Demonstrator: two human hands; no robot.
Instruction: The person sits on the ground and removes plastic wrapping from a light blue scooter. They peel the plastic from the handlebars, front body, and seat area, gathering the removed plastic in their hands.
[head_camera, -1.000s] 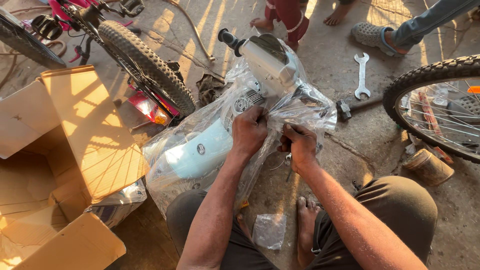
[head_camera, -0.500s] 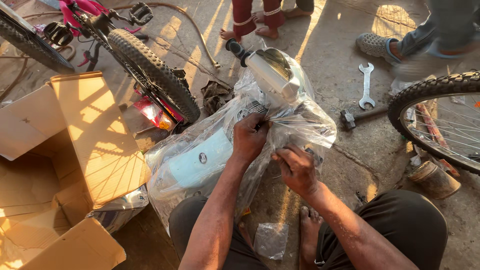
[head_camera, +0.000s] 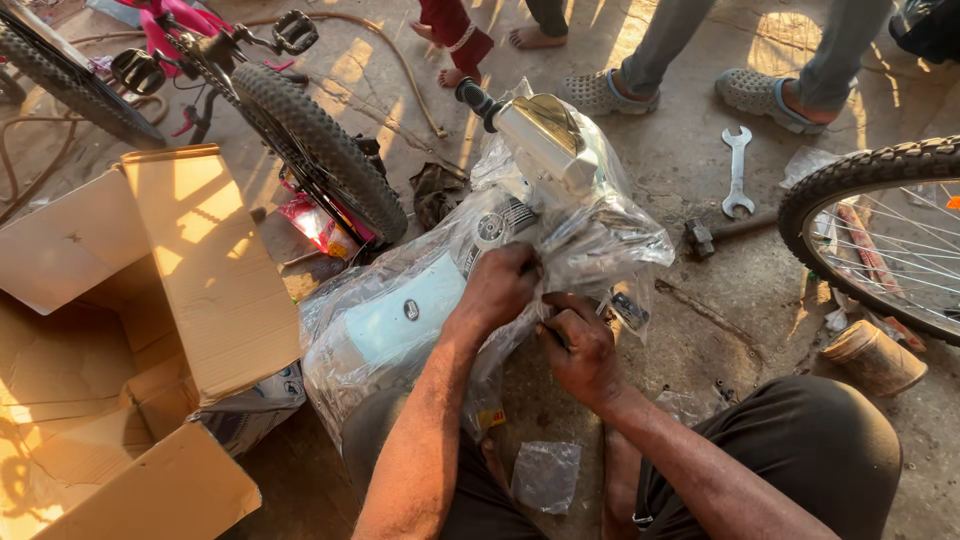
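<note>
Crinkled clear plastic wrap under hands

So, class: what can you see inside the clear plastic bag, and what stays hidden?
Inside the clear plastic bag lies a white, pale-blue bicycle frame with a dark grip end poking out. The left hand and right hand grip the plastic; creases and glare hide the frame's middle.
</note>
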